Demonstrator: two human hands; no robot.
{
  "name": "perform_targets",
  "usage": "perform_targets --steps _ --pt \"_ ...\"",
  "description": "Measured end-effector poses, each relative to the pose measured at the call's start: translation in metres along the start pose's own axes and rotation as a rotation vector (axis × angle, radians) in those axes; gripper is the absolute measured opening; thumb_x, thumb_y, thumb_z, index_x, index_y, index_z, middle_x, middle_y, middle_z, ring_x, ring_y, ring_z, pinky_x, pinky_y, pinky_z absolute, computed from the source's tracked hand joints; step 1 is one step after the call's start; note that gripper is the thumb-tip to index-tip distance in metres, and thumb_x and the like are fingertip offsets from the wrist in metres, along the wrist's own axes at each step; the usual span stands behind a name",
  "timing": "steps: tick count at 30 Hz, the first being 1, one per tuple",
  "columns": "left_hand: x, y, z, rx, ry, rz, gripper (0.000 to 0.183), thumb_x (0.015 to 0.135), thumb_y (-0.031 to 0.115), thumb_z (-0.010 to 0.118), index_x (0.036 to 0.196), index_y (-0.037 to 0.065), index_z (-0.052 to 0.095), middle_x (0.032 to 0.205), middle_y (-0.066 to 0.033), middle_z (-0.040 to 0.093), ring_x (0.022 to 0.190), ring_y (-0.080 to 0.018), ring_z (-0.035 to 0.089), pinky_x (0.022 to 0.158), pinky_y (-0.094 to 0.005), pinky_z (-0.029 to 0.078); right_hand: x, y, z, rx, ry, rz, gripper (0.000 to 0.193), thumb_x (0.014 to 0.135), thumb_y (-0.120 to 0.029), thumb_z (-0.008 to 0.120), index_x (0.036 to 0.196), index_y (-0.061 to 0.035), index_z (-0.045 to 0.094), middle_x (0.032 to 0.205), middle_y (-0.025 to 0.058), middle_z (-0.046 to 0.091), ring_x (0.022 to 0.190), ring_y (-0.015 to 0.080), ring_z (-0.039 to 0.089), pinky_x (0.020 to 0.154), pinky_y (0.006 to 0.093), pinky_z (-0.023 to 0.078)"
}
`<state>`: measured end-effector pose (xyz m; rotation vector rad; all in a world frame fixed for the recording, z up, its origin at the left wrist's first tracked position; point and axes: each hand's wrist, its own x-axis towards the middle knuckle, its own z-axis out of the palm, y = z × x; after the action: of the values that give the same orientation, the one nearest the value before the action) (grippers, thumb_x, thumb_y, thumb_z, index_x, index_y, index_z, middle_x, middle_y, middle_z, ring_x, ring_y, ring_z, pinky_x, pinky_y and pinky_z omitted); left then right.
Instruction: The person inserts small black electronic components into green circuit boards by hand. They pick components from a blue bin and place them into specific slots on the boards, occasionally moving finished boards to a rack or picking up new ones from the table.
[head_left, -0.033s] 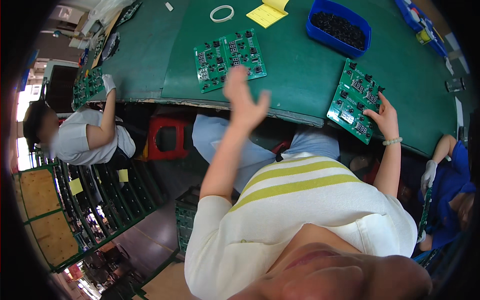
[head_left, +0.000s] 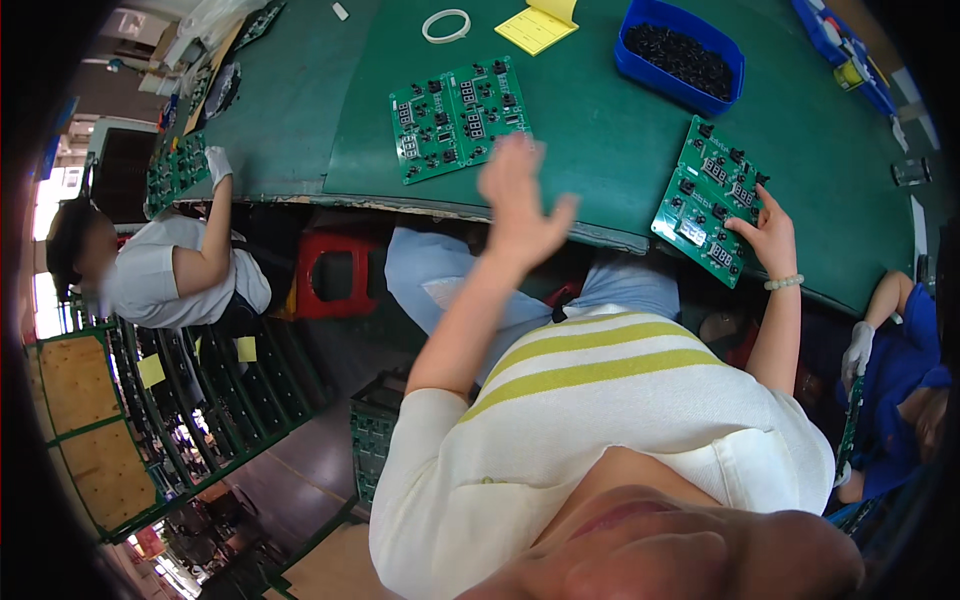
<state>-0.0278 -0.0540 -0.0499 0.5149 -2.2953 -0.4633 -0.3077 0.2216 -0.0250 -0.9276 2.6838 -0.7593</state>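
My left hand (head_left: 522, 205) hangs over the table's near edge, fingers stretched out and thumb apart, slightly blurred. Nothing shows in it. Its fingertips overlap the near right corner of a green circuit board (head_left: 455, 125) lying on the table; whether they touch it I cannot tell. That board carries black components and several digit displays. On the right, my right hand (head_left: 770, 235) grips the right edge of a similar circuit board (head_left: 708, 180) between thumb and fingers. This board is angled, and its near corner reaches past the table edge.
A blue bin (head_left: 648, 82) of small black parts (head_left: 680, 60) stands beyond the right board. Farther back are a yellow paper pad (head_left: 536, 30) and a white ring (head_left: 446, 26). One co-worker's gloved hand (head_left: 218, 165) is at left, another's (head_left: 857, 350) at right.
My left hand has moved right and slightly toward me, uncovering more of the left board. My right hand and its board have barely shifted.
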Motion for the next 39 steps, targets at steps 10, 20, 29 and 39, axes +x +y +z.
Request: perform_targets --steps 10,20,29,39 --pt "-0.02 0.094 0.05 -0.151 -0.398 0.259 0.068 0.073 0.043 0.077 0.127 0.009 0.054 0.145 -0.0158 0.039 0.14 -0.0353 0.029 0.107 -0.0586 0.017 -0.009 -0.088 0.047 -0.152 0.083 -0.075 0.079 0.074 -0.055 0.073 0.117 0.009 0.059 0.08 0.0232 0.068 0.078 0.0374 0.068 0.068 0.0435 0.054" --pt "-0.008 0.038 0.013 -0.015 -0.412 0.174 0.048 0.074 0.017 0.068 0.119 0.005 0.059 0.142 -0.0146 0.044 0.14 -0.0348 0.031 0.111 -0.0593 0.013 0.032 -0.103 0.055 0.567 -0.114 -0.212 0.033 0.091 -0.028 0.066 0.107 0.0008 0.067 0.057 -0.0024 0.053 0.049 0.0071 0.046 0.047 0.0273 0.036" --pt "-0.017 0.038 0.029 -0.049 -0.375 0.168 0.044 0.081 0.011 0.064 0.123 0.005 0.055 0.14 -0.0128 0.047 0.139 -0.0359 0.032 0.113 -0.0572 0.011 0.144 -0.115 -0.005 1.268 -0.023 -0.168 0.022 0.1 -0.02 0.052 0.104 -0.0013 0.062 0.06 -0.0083 0.038 0.048 0.0019 0.029 0.042 0.0199 0.024" --pt "-0.001 0.012 0.041 -0.014 -0.461 0.357 0.045 0.081 0.014 0.06 0.125 0.005 0.056 0.139 -0.0132 0.051 0.136 -0.0379 0.036 0.109 -0.059 0.018 0.095 -0.137 0.076 2.293 -0.874 0.257 0.012 0.089 0.007 0.049 0.098 0.0005 0.049 0.075 0.0015 0.048 0.059 0.0073 0.045 0.046 0.0197 0.034"
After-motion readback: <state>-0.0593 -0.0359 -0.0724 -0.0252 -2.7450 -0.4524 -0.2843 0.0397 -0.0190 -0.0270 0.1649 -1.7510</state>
